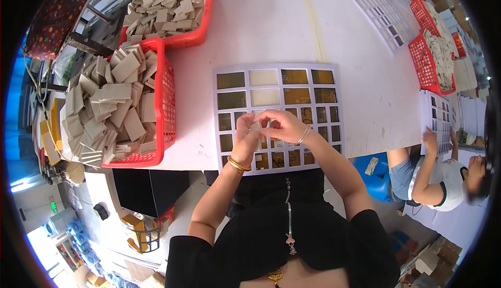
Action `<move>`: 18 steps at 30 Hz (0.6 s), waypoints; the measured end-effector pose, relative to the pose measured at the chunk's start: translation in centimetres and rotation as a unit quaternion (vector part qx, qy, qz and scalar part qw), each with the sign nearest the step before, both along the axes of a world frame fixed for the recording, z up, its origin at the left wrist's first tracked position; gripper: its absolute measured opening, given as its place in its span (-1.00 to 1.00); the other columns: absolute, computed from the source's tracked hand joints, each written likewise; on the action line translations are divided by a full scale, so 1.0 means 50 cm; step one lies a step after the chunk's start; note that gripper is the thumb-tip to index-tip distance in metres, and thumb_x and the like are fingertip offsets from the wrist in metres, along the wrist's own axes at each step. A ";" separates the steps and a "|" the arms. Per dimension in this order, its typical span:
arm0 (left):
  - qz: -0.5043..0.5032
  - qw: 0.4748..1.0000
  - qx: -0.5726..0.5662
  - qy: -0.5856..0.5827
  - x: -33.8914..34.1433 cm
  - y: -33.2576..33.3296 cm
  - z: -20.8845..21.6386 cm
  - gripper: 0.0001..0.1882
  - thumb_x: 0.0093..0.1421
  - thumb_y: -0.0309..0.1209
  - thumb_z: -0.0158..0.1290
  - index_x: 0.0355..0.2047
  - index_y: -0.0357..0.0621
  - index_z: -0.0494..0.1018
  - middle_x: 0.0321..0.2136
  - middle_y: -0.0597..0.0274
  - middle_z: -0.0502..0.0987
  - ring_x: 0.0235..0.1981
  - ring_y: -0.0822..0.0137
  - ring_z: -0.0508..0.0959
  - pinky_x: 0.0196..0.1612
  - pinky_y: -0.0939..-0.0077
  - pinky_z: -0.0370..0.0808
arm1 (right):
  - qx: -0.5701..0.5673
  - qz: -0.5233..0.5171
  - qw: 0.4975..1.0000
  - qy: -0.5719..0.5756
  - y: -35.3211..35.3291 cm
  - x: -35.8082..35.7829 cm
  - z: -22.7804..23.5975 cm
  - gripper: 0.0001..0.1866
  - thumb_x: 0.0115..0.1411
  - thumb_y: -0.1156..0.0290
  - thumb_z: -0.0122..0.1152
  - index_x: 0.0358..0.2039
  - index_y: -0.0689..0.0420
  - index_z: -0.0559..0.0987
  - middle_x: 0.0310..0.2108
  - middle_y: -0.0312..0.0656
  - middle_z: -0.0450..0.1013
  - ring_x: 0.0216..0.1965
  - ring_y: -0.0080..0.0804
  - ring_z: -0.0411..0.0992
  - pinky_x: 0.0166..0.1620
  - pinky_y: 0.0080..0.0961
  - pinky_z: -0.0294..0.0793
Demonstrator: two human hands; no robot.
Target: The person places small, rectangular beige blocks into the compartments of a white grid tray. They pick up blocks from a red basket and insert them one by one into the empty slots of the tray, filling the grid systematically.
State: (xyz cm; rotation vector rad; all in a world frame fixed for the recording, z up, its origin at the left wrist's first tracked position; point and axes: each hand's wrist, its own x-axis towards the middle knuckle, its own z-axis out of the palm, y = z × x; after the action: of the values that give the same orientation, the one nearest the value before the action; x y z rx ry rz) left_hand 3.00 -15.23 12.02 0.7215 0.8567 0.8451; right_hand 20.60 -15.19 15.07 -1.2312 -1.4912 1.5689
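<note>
Above grid frame (pixel 278 116), both hands pinch small pale square tile (pixel 256 127).

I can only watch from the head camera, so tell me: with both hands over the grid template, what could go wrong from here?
1. The white grid template hangs over the table's near edge; pressing there might tip or shift it.
2. The left hand and right hand pinch a small pale tile together above the grid; it could slip and land in the wrong cell.
3. The red basket beside the template is heaped with tiles, so a reach could spill some.
</note>
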 end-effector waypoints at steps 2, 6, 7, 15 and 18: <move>-0.051 0.995 -0.052 -0.065 -0.008 0.006 0.025 -0.45 -0.03 -0.55 -0.08 0.04 -0.11 0.12 -0.11 0.18 0.28 -0.22 0.36 0.41 -0.39 0.52 0.46 | -0.017 0.020 1.000 -0.003 0.000 0.016 0.007 -0.79 0.06 0.42 0.29 -0.29 0.18 0.52 -0.36 -0.31 0.45 -0.45 -0.62 0.41 -0.41 -0.66 0.40; -0.103 0.989 -0.077 -0.071 -0.021 0.006 0.033 -0.47 0.01 -0.54 -0.07 0.04 -0.13 0.11 -0.09 0.16 0.27 -0.21 0.32 0.43 -0.38 0.45 0.49 | -0.056 -0.001 0.998 -0.035 -0.022 0.018 0.016 -0.79 0.01 0.46 0.28 -0.32 0.21 0.51 -0.41 -0.28 0.46 -0.52 -0.63 0.41 -0.48 -0.65 0.40; -0.099 0.992 -0.055 -0.062 -0.019 -0.001 0.024 -0.47 0.03 -0.55 -0.08 0.05 -0.15 0.11 -0.08 0.15 0.26 -0.20 0.29 0.44 -0.38 0.41 0.50 | -0.066 -0.025 0.997 -0.044 -0.025 0.015 0.015 -0.79 0.00 0.48 0.27 -0.32 0.22 0.51 -0.41 -0.28 0.46 -0.53 -0.64 0.40 -0.51 -0.65 0.39; 0.029 0.997 -0.057 0.043 -0.038 0.019 -0.024 -0.64 0.07 -0.62 0.00 -0.09 -0.20 0.28 -0.33 0.28 0.38 -0.35 0.48 0.42 -0.26 0.62 0.40 | -0.049 -0.219 0.974 0.025 -0.033 0.031 -0.002 -0.73 0.05 0.58 0.18 -0.18 0.20 0.51 -0.47 -0.34 0.43 -0.62 -0.77 0.32 -0.65 -0.78 0.29; 0.079 0.995 -0.018 0.060 -0.058 0.015 -0.041 -0.73 0.10 -0.60 0.01 -0.15 -0.18 0.32 -0.39 0.37 0.37 -0.38 0.56 0.35 -0.27 0.71 0.31 | -0.062 -0.152 0.983 -0.080 -0.040 0.036 -0.032 -0.73 0.02 0.52 0.19 -0.21 0.14 0.59 -0.52 -0.37 0.44 -0.59 -0.73 0.36 -0.57 -0.70 0.36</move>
State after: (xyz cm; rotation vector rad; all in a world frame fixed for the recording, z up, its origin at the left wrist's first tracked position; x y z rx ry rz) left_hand 0.08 -14.47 9.95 0.6852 1.0437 0.9319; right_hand 22.42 -17.18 13.49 -1.6064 -1.2413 1.4018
